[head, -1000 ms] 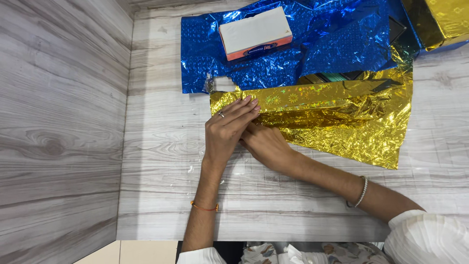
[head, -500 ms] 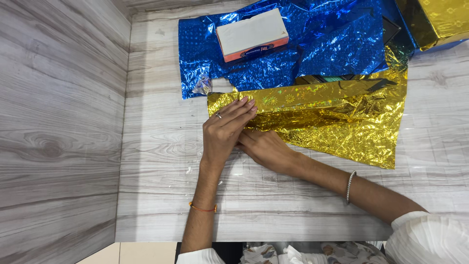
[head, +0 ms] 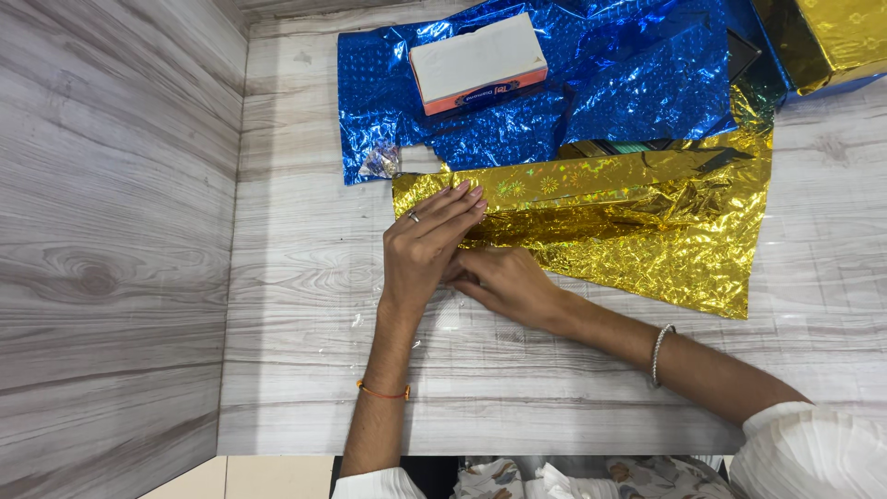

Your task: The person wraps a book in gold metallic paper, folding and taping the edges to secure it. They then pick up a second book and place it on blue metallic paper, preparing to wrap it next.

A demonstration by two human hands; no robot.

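Nearest the body, the right hand [head: 504, 280] lies low on the pale wood-grain table [head: 305, 370], its fingertips tucked under the left hand, so I cannot tell whether they pinch anything. The left hand [head: 427, 242] lies flat, fingers together, pressing the left end of the crinkled gold foil wrapping sheet [head: 647, 231], apparently to hold a fold down. Beyond it lies a crumpled blue foil sheet [head: 637, 92] bearing a white rectangular box with an orange edge [head: 476, 60].

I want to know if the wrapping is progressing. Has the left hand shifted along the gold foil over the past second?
No. The left hand still presses flat on the gold foil at its left end, just below the blue foil.
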